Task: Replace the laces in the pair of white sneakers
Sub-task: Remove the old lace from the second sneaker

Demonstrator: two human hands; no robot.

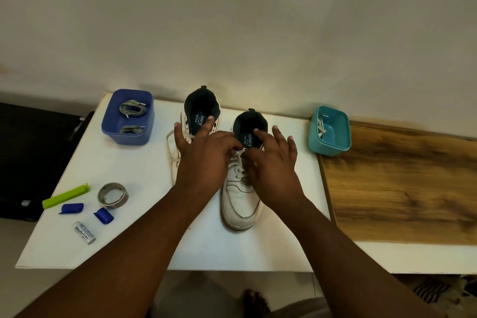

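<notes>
Two white sneakers stand side by side on the white table [129, 214], heels toward the wall. The right sneaker [241, 204] still carries a white lace [238, 169] through its eyelets. My left hand [204, 155] and my right hand [271, 162] meet at the top of that lacing, thumbs and forefingers pinching the lace, other fingers spread. My left hand hides most of the left sneaker [202, 103]; its loose white lace [170, 152] trails off its left side. Grey laces [131, 108] lie in a blue tub [124, 138].
A teal tub [325, 148] at the table's right edge holds a white lace [320, 128]. At the front left lie a green clip [65, 196], a tape roll [112, 195], two blue caps [72, 208] and a battery [84, 233]. A wooden top [400, 183] adjoins on the right.
</notes>
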